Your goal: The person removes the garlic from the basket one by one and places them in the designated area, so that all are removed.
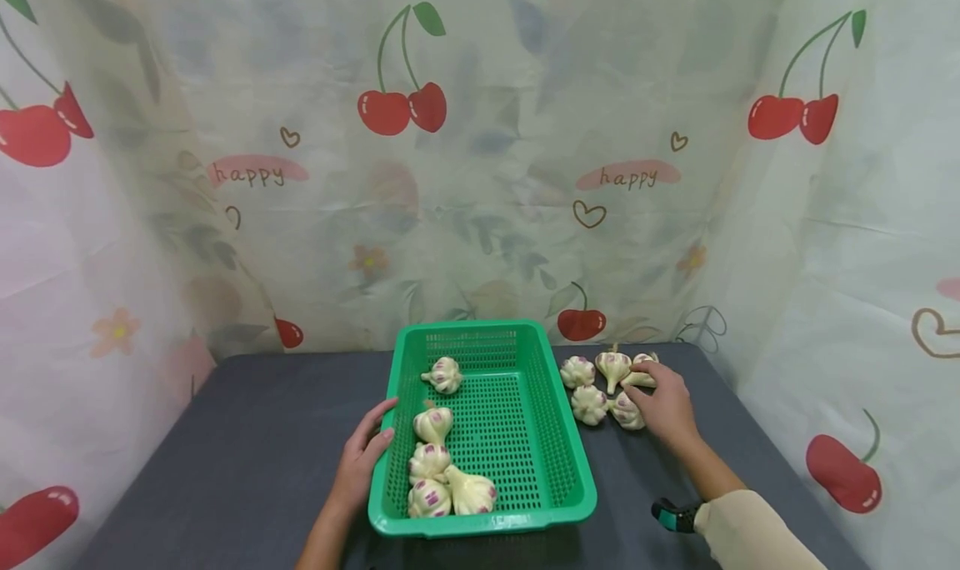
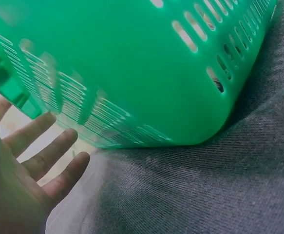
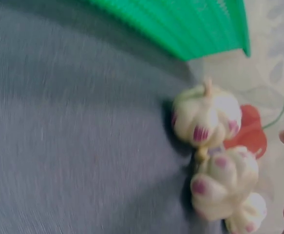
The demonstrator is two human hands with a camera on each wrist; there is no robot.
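A green plastic basket (image 1: 480,522) with slotted walls holds several garlic bulbs with purple marks, among them a bulb (image 1: 447,376) near the back and a larger one (image 1: 472,492) at the front. My left hand (image 1: 357,463) touches the basket's left rim; in the left wrist view its fingers (image 2: 59,148) extend loosely beside the wall. To the right of the basket lies a cluster of bulbs, including one garlic bulb (image 1: 614,367) at its back. Over the cluster's right side, my right hand (image 1: 667,405) reaches with thumb and forefinger apart, right at a bulb (image 1: 643,371) partly hidden by it.
A dark grey cloth (image 1: 247,453) covers the table. Behind and at both sides hangs a pale curtain (image 1: 480,220) printed with cherries and lettering. A black and teal strap (image 1: 675,516) is near the right sleeve (image 1: 753,530).
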